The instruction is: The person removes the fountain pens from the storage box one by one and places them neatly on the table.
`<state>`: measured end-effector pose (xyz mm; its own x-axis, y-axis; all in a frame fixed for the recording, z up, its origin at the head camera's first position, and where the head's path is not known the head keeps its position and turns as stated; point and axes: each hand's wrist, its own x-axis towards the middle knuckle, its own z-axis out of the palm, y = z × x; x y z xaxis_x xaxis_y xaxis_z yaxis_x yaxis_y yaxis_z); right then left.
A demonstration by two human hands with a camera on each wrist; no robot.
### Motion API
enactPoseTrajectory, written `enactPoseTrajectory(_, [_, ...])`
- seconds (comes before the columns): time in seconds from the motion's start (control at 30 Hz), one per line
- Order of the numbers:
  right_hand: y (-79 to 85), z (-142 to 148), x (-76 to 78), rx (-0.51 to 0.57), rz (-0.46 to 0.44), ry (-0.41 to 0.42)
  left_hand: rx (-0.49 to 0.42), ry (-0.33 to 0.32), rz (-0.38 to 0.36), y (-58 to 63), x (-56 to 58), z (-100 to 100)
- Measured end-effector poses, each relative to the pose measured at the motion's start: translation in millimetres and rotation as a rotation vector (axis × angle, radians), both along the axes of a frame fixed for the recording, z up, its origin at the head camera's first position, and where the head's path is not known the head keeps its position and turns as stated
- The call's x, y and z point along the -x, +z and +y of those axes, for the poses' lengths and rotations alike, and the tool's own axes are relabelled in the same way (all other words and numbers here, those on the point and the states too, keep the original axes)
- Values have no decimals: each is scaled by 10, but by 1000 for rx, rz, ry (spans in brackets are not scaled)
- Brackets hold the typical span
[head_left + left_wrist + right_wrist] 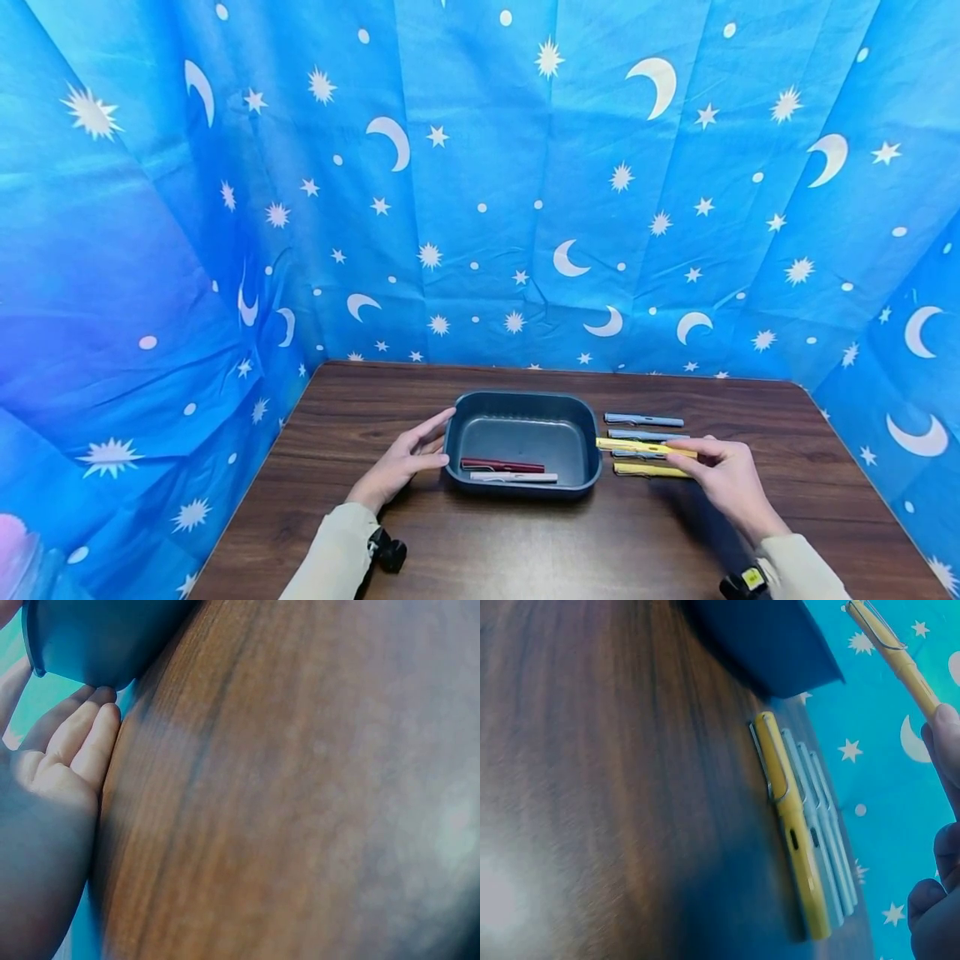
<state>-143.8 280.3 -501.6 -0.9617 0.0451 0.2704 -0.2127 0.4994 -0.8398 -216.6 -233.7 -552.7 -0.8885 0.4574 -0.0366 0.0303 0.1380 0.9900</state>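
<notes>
- Near side of the tray point(525, 435): the white pen point(515, 477) and, just beyond it, the red pen point(502, 466) lie inside; a pen let fall on them could settle crosswise or knock them askew.
- Right of the tray: a yellow pen point(645, 471) lies nearest in a row, with three blue pens point(648, 435) beyond it; a right hand carried too low might brush the row and set them rolling.
- Above that row: the held yellow pen point(637, 447) is gripped toward its right end only, so a bump could swivel it. Its left end overlaps the tray's right wall in the head view; contact is unclear, but too low a path could catch the rim.
- Left side: a harder push by the left hand could slide the tray rightward.
- Right hand point(723, 479): thumb and fingers closed narrowly in a pinch on the held yellow pen, above the table.
- Left hand point(397, 462): thumb and fingers spread apart, fairly straight, tips touching the tray's left wall.
</notes>
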Motion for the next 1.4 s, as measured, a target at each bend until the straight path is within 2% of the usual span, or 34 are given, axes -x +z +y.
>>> enactPoseTrajectory(0.43, [-183, 215, -110, 7, 5, -41, -9, -24, 7, 23, -12, 2])
enactPoseTrajectory(0.8, [-304, 262, -173, -108, 32, -60, -18, -16, 3, 23, -19, 6])
enactPoseTrajectory(1.17, [-423, 256, -217, -147, 38, -51, -10, -14, -7, 29, -21, 9])
enactPoseTrajectory(1.4, [-480, 288, -202, -191, 93, -32, -5, -8, -5, 10, -2, -1])
